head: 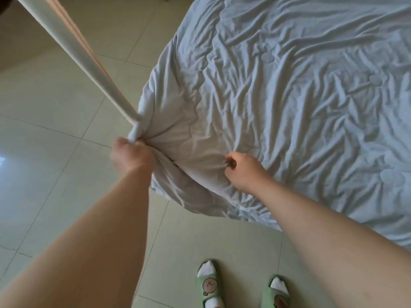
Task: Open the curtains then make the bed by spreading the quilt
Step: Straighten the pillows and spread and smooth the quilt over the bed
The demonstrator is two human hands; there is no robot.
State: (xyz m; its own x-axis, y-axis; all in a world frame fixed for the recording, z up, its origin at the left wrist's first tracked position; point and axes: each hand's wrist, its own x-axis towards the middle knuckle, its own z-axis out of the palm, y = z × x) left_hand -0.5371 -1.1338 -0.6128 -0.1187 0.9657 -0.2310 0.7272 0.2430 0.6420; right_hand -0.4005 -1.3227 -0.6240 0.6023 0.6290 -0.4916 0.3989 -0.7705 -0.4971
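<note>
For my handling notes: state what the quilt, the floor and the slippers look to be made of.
The quilt: soft pale-blue fabric, matt, padded by the look; it creases finely and bunches. The floor: glazed tile, probably ceramic; grout lines and a glossy reflection. The slippers: green, matt, perhaps foam or rubber; unclear.

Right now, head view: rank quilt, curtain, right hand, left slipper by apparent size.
1. quilt, fills most of the frame.
2. curtain, a long narrow strip.
3. right hand and left slipper: alike; the slipper is cut by the frame edge, so no ranking.
</note>
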